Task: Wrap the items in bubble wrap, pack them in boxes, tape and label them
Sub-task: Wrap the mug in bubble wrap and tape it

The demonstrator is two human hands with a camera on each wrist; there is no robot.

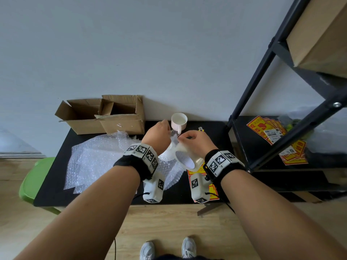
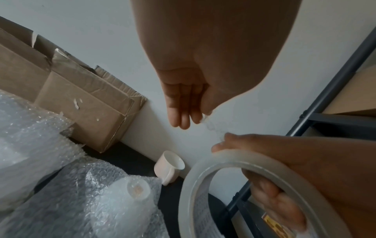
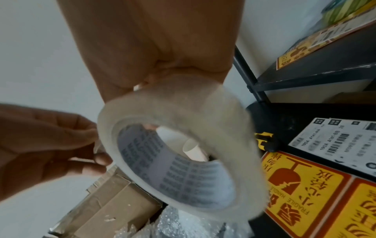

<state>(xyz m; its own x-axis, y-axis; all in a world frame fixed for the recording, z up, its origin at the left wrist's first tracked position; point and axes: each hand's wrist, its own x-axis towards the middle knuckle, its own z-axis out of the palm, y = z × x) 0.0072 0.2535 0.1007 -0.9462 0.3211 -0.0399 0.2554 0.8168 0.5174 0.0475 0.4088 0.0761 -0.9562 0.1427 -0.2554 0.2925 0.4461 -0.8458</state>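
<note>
My right hand (image 1: 193,140) grips a roll of clear tape (image 1: 189,160), fingers through its core; the roll (image 3: 179,153) fills the right wrist view. My left hand (image 1: 163,129) pinches the tape's free end (image 2: 206,120), pulled a short way off the roll (image 2: 203,182). Below both hands an item wrapped in bubble wrap (image 2: 138,190) lies on the black table (image 1: 54,192). A bare white cup (image 1: 179,121) stands by the wall just beyond my hands. More bubble wrap sheets (image 1: 97,158) are spread to the left.
Two open cardboard boxes (image 1: 105,115) stand at the back left against the wall. Yellow fragile labels (image 3: 305,193) and a shipping label (image 3: 346,141) lie at the right, with a yellow-black cutter (image 3: 264,142). A black shelf rack (image 1: 262,102) stands right; a green stool (image 1: 35,179) left.
</note>
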